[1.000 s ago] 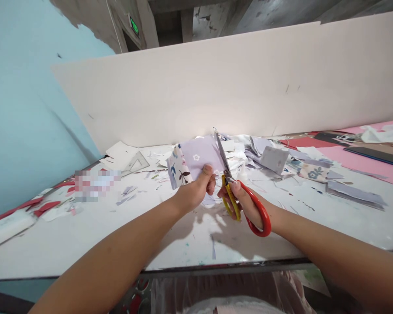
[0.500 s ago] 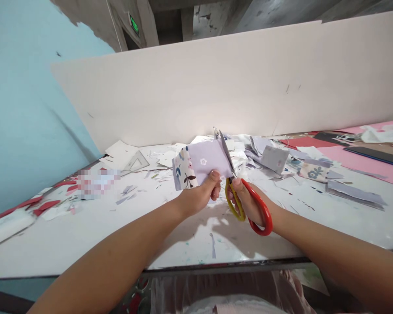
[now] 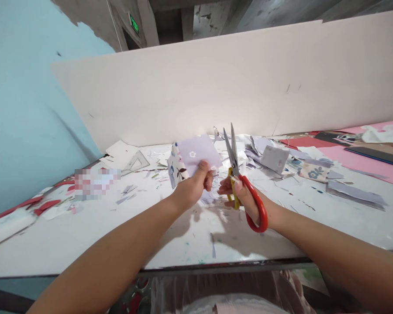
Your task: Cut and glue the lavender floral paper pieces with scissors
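Two hands work over the bench (image 3: 85,235) in the head view: the left hand (image 3: 193,187) pinches a lilac flower-print sheet (image 3: 198,155), and the right hand (image 3: 240,192) grips red-and-yellow-handled scissors (image 3: 232,148), blades wide open, just beside that sheet.

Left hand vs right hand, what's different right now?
The left hand pinches a lilac floral fabric piece; the right hand grips red-and-yellow-handled scissors, blades open. The left thumb presses on cloth, while the right fingers sit in the handles. Both are bare and held over the scrap-strewn white table.
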Demonstrator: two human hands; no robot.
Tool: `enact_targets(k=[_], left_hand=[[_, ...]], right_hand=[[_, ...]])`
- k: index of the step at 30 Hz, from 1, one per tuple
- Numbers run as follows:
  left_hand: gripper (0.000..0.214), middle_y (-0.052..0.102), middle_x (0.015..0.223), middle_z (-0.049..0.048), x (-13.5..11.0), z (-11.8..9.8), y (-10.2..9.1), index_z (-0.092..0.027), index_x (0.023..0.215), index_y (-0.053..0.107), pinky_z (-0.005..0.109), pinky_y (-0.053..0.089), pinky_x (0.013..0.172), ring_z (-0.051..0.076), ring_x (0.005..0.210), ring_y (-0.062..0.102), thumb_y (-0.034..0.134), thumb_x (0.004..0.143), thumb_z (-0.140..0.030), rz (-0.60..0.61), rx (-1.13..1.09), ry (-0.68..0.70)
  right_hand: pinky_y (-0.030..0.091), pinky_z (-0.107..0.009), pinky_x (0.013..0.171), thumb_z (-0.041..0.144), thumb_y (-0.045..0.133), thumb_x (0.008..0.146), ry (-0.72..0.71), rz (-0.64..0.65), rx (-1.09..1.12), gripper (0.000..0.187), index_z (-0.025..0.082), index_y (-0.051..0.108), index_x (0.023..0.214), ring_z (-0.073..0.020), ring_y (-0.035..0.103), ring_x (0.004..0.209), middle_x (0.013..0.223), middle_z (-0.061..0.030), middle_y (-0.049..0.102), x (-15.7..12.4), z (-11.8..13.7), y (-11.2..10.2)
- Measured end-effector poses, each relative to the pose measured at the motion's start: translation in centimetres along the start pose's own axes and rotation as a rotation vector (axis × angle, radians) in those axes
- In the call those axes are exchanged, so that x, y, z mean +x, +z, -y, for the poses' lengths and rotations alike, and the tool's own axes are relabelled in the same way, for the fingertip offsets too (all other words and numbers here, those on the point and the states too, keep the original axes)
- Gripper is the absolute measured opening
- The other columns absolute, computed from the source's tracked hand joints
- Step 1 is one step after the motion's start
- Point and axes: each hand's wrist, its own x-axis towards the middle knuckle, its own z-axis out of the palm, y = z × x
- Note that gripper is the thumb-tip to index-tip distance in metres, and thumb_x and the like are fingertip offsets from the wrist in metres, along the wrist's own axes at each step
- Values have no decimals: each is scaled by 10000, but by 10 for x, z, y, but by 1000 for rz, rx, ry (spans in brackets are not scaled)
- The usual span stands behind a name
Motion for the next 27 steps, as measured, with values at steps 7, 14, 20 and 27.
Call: enact_targets(k=[7,14,20,27], left_hand=[[562,423,477,-10,10,2,-7,-202,566,436,254,394,594,113,518,428,165,784,-643,-186,-22,33],[621,376,463,-4,7,-1,-6,-191,441,376,256,372,594,104,499,391,143,773,-661,-149,57,73],[613,365,472,-10,6,1,-6,-189,447,398,263,357,606,105,506,387,163,785,-644,-136,60,66],[596,357,476,-14,6,0,-7,-186,440,393,258,346,618,104,521,376,187,804,-611,-107,34,89]], right_hand=[[403,-285,492,727,224,736,-94,151,-258,598,183,473,750,-123,428,525,628,-1,446,-3,-1,-5],[408,-327,572,726,136,745,-37,124,-288,590,203,398,672,-139,424,514,525,16,407,-6,6,-2],[406,-334,580,755,140,716,-10,136,-285,626,195,413,659,-129,408,492,524,17,399,-5,7,-1],[414,-318,557,725,160,747,27,126,-242,627,181,473,765,-119,416,463,518,25,408,-5,1,-3]])
